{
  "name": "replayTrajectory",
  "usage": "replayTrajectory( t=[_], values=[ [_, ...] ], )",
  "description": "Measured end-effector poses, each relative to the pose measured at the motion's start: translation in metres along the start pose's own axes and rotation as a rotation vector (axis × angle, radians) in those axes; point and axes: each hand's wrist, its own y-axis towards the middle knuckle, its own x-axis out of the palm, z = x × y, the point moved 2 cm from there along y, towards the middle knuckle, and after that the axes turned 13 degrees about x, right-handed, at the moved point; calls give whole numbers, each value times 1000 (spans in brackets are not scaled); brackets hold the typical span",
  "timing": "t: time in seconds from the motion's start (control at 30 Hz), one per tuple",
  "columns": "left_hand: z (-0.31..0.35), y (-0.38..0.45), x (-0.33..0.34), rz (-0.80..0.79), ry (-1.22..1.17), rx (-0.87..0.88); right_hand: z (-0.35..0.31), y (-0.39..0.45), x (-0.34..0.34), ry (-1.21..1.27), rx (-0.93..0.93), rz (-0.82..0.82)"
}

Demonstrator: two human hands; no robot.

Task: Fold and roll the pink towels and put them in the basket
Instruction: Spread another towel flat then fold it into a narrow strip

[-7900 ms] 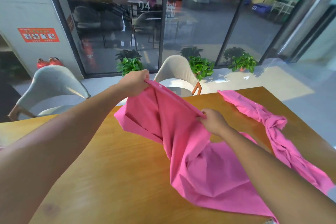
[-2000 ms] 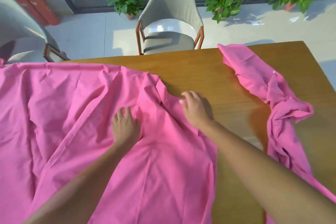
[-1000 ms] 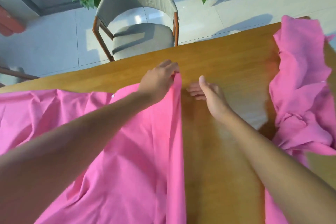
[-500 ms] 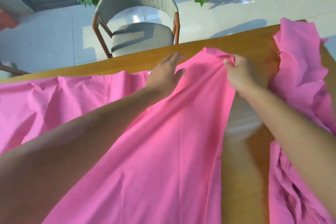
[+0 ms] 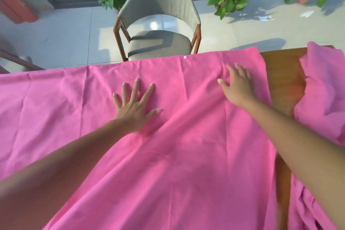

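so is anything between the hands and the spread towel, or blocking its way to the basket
Nothing is between them: the left hand and right hand both press flat on the spread pink towel. No basket is in view, so that path cannot be judged.

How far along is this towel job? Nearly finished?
Barely begun. One pink towel is spread over the table, unfolded; the left hand and right hand press flat on it. A second towel lies crumpled to the right. Nothing is folded or rolled, and no basket is in view.

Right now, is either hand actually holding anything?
No. The left hand and right hand both lie flat, fingers spread, on the spread pink towel.
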Motion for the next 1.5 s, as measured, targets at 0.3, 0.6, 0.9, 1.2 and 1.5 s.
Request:
replayTrajectory(
  t=[0.3, 0.6, 0.9, 1.2, 1.5],
  values=[
    [0, -3, 0, -15, 5, 18, 14, -14, 26, -88, -24, 37],
    [57, -112, -26, 201, -235, 30, 35, -154, 11, 85, -27, 63],
    [129, -300, 22, 106, -222, 118, 96, -376, 22, -39, 175, 10],
    [177, -420, 104, -203, -192, 198, 161, -514, 50, 2, 543, -23],
    [193, -433, 130, -71, -109, 251, 204, -516, 43, -7, 329, -81]
  ],
)
